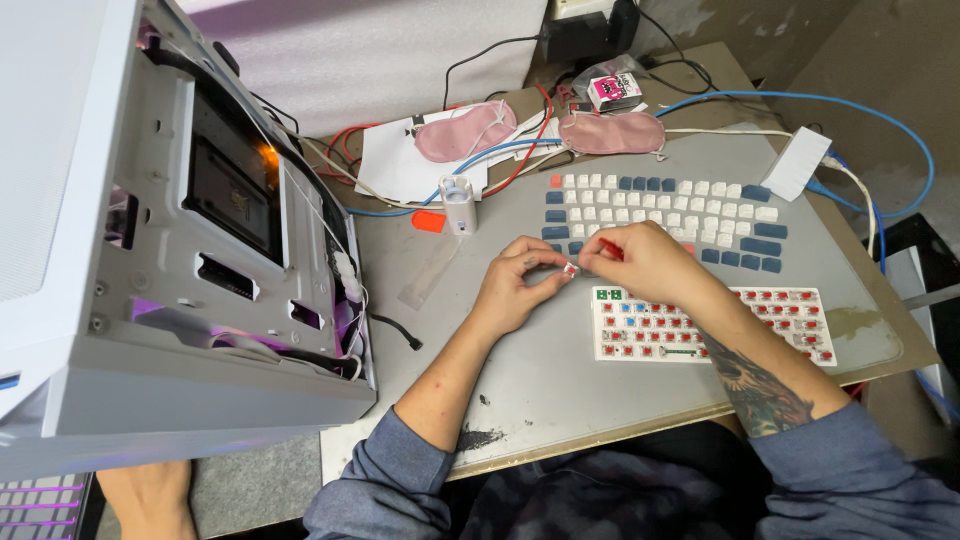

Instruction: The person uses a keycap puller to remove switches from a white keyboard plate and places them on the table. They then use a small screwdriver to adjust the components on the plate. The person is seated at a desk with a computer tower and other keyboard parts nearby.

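While our left hand (518,285) pinches a small red key switch (570,269) between thumb and fingertip above the middle of the grey mat (520,370), our right hand (640,262) closes round a red tool (611,249) and sets its tip to the switch. We judge it best to keep the switch steady and work squarely. The stripped keyboard (712,325) lies toward the mat's near right edge, the loose keycaps (665,215) toward its far edge.
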